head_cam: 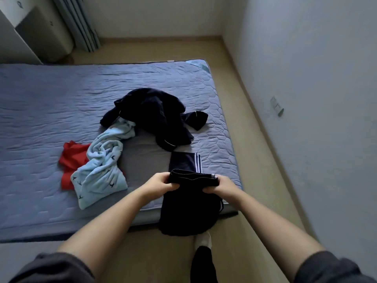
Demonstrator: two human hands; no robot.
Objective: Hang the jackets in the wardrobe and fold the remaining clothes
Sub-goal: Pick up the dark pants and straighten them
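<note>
Dark navy trousers with white side stripes [188,209] lie over the bed's near right corner, one end hanging past the edge. My left hand [161,183] grips the left side of a raised fold of the trousers. My right hand [221,185] grips the right side of the same fold. Beyond them a crumpled dark navy garment [155,113] lies in a heap. A light blue garment with small bird prints [102,170] lies to the left, partly over a red garment [71,158]. A grey garment [142,160] lies flat under the pile.
The bed [51,111] with a blue quilted cover fills the left and middle. A strip of wood floor [255,139] runs between the bed and the right wall. A white cabinet [30,23] and curtains [81,23] stand at the far left. My socked foot [203,240] stands by the bed.
</note>
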